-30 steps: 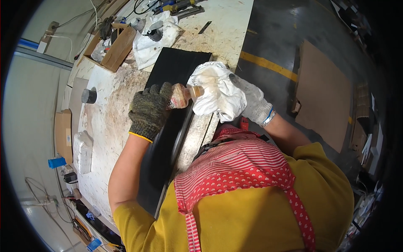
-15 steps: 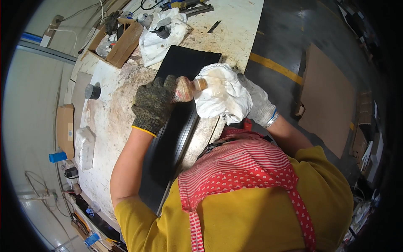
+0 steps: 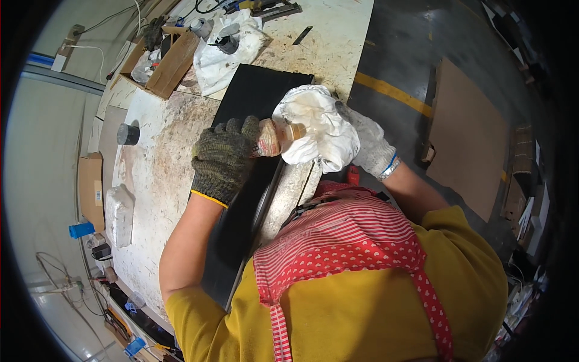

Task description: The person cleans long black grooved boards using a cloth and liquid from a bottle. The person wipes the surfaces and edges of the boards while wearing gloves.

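Note:
My left hand (image 3: 224, 154), in a dark knitted glove, is closed around a small plastic bottle (image 3: 269, 137) with a wrapped label. The bottle lies tilted sideways, its orange-tan neck end against a bunched white cloth (image 3: 318, 130). A wet-looking tan stain shows on the cloth near that end. My right hand (image 3: 369, 142), in a whitish glove, grips the cloth from its right side; most of its fingers are hidden behind the folds. Beneath both hands a long black panel (image 3: 259, 90) lies along the table.
The stained white table (image 3: 163, 145) holds a cardboard box (image 3: 172, 66) of odds and ends, a white rag (image 3: 211, 66) with a dark cup (image 3: 227, 44), a grey-black container (image 3: 128, 134) and a plastic-wrapped white block (image 3: 119, 214). A brown board (image 3: 467, 139) lies on the floor at right.
The bottle and my left hand have shifted slightly down and to the right, with the bottle's neck further over the cloth. My right hand still holds the cloth.

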The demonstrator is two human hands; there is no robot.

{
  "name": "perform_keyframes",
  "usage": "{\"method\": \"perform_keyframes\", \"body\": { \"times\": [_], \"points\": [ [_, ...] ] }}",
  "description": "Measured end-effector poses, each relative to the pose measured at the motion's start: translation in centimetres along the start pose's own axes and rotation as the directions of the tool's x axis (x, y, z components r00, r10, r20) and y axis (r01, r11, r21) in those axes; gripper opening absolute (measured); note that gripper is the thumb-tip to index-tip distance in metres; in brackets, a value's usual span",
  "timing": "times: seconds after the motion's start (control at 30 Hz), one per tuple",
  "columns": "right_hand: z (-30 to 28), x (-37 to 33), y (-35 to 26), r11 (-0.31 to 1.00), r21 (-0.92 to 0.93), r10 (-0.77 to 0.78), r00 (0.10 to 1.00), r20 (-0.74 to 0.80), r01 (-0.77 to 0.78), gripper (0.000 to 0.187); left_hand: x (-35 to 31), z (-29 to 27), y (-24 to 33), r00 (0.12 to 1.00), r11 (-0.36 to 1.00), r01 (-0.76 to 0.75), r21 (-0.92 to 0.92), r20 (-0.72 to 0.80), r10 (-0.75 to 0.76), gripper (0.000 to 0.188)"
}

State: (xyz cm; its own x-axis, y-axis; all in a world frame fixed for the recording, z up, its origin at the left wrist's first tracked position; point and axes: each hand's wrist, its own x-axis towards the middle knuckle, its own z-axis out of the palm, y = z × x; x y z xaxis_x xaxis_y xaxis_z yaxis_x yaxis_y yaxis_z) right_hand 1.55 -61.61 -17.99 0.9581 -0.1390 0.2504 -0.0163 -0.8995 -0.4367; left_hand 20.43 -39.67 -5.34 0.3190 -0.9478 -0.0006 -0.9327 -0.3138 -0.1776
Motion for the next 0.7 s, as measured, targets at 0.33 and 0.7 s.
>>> {"method": "perform_keyframes", "body": {
  "times": [0.33, 0.7],
  "points": [
    [2.0, 1.3, 1.2, 0.76, 0.638, 0.138, 0.99, 0.034, -0.127, 0.058, -0.7, -0.5, 0.2, 0.998, 0.992, -0.067, -0.105, -0.01, 0.067, 0.058],
    [-4.2, 2.6, -4.1, -0.039, 0.963, -0.079, 0.961, 0.264, -0.268, 0.058, -0.1, -1.1, 0.7, 0.99, 0.968, -0.002, -0.252, -0.138, -0.034, 0.031]
  ]
}}
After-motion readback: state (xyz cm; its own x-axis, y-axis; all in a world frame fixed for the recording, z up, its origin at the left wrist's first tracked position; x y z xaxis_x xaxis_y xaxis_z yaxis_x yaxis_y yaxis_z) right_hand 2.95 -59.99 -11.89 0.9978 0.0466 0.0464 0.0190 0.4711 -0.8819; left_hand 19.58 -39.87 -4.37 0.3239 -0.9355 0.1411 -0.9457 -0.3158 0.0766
